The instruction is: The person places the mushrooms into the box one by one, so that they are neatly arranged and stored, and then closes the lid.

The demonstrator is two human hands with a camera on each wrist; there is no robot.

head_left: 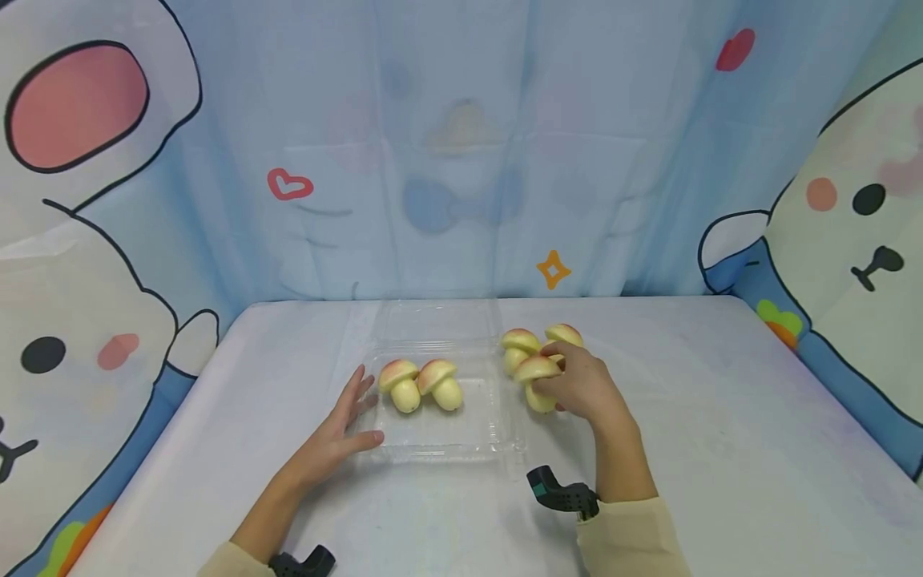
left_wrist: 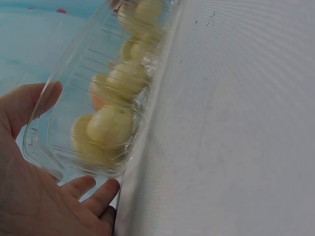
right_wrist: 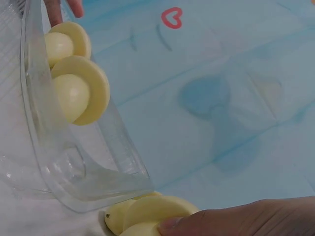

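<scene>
Two pale yellow toy mushrooms with reddish-tinged caps, a left one [head_left: 401,386] and a right one [head_left: 441,385], lie side by side in a clear plastic container [head_left: 440,439]. Against the container's left side is my left hand [head_left: 337,429], fingers spread and thumb at the near corner. To the right of the container, my right hand [head_left: 582,386] grips a third toy mushroom [head_left: 536,370] between thumb and fingers. In the right wrist view, the thumb presses on that mushroom's yellow surface [right_wrist: 160,209]; the other fingers are out of sight there.
Just behind the right hand, two more toy mushrooms, one left [head_left: 519,344] and one farther back [head_left: 565,333], rest on the white-covered table [head_left: 721,417]. The container's clear lid [head_left: 436,320] lies folded back toward the blue curtain [head_left: 461,160] behind the table.
</scene>
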